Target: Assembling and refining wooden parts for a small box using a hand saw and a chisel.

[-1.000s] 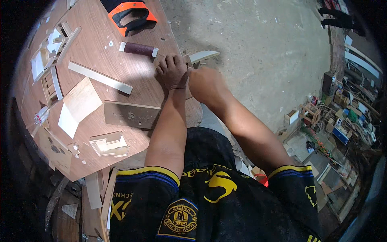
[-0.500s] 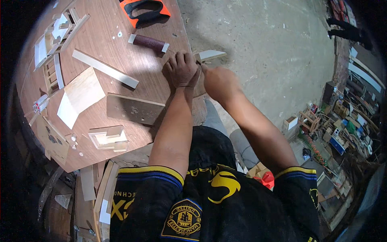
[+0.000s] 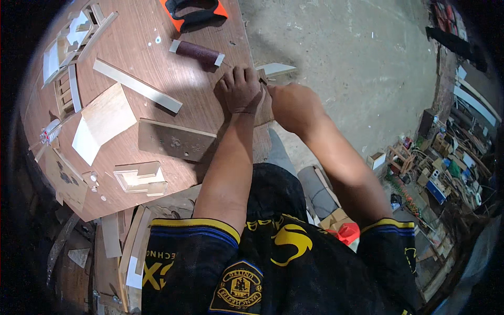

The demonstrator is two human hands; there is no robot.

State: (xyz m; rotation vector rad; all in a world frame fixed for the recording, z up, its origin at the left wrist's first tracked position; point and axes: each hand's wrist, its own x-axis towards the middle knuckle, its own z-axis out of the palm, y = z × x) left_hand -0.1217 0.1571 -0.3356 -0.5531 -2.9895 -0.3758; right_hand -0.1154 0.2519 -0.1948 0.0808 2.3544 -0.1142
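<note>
My left hand (image 3: 241, 92) is closed, fingers bent, pressing down at the table's right edge. Under and beside it is a pale wooden strip (image 3: 278, 69), its pointed white-faced end jutting past the edge. The rest of the strip is hidden by the hand. Just right of it, my right hand (image 3: 295, 107) is closed in a fist around a tool. Only a short, thin dark part (image 3: 263, 81) of that tool shows between the hands, so its kind cannot be made out. A sandpaper-wrapped block (image 3: 197, 53) lies beyond my left hand.
On the wooden table (image 3: 157, 89) lie a long white-edged strip (image 3: 137, 85), a bent pale panel (image 3: 105, 118), a brown board (image 3: 176, 140), a small stepped piece (image 3: 140, 177) and an orange-black handle (image 3: 199, 16). Mixed clutter (image 3: 441, 173) fills the floor at far right.
The table and things on it sit slightly farther right and higher in view. My right fist has shifted slightly right with the tool; my left hand keeps its place at the edge.
</note>
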